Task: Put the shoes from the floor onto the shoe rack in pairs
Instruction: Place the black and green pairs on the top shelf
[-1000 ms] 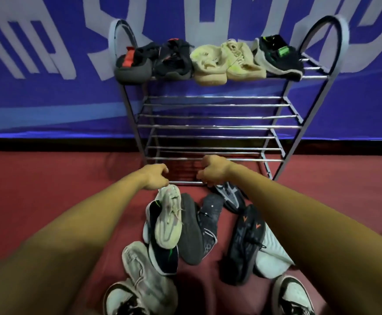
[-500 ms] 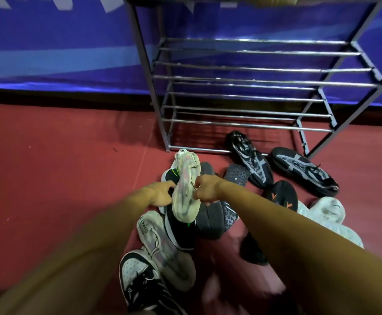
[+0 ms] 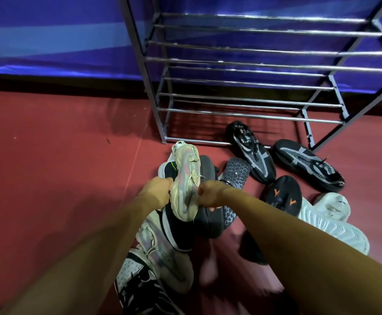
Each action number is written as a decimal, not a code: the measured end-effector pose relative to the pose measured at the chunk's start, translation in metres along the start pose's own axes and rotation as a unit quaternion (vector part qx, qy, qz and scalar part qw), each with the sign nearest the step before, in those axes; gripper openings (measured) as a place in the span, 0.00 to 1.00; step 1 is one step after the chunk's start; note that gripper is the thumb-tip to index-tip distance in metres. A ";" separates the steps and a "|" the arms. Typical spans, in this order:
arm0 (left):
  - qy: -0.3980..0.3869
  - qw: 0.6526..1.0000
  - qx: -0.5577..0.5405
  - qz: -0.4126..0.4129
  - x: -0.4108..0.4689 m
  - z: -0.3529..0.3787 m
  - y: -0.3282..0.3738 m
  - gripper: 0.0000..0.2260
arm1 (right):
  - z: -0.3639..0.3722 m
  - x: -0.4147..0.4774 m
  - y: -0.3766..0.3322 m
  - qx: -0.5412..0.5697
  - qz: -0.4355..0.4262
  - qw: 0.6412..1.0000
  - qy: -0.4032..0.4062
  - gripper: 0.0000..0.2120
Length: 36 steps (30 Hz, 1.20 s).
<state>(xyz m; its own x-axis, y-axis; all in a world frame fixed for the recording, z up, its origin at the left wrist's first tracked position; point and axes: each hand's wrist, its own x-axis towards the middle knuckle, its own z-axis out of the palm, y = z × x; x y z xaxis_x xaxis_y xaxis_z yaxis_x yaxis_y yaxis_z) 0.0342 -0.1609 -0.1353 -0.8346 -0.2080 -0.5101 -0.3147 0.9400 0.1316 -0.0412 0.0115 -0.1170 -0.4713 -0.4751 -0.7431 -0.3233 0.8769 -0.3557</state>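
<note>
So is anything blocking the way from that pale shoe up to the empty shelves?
Nothing visible does. Both hands, left and right, grip the cream knit sneaker, and the grey metal shoe rack stands just beyond it with its visible bar shelves bare. The other shoes lie lower, on the red floor.
</note>
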 end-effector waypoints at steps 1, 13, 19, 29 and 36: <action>0.005 1.000 0.005 0.005 -0.001 -0.002 0.003 0.10 | -0.002 -0.001 0.000 0.001 -0.001 1.000 -0.001 0.15; 0.061 0.994 -0.051 0.076 -0.034 -0.076 0.071 0.09 | -0.040 -0.074 0.010 0.044 -0.015 0.998 0.043 0.09; 0.096 0.987 -0.044 0.122 -0.064 -0.141 0.107 0.06 | -0.079 -0.129 0.017 0.052 -0.025 0.992 0.115 0.10; 0.197 0.940 -0.026 0.279 -0.126 -0.235 0.177 0.07 | -0.164 -0.236 0.034 0.114 -0.048 0.962 0.242 0.04; 0.255 0.900 -0.097 0.341 -0.150 -0.262 0.202 0.06 | -0.177 -0.268 0.055 0.268 -0.075 0.913 0.299 0.07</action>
<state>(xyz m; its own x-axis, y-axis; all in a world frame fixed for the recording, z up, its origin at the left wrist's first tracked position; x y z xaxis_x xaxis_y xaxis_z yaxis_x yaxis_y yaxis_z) -0.0229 -0.0107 0.1905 -0.9471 0.2553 0.1946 0.3167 0.8419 0.4369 -0.0784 0.1742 0.1630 -0.8701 -0.4073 -0.2775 -0.0492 0.6320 -0.7734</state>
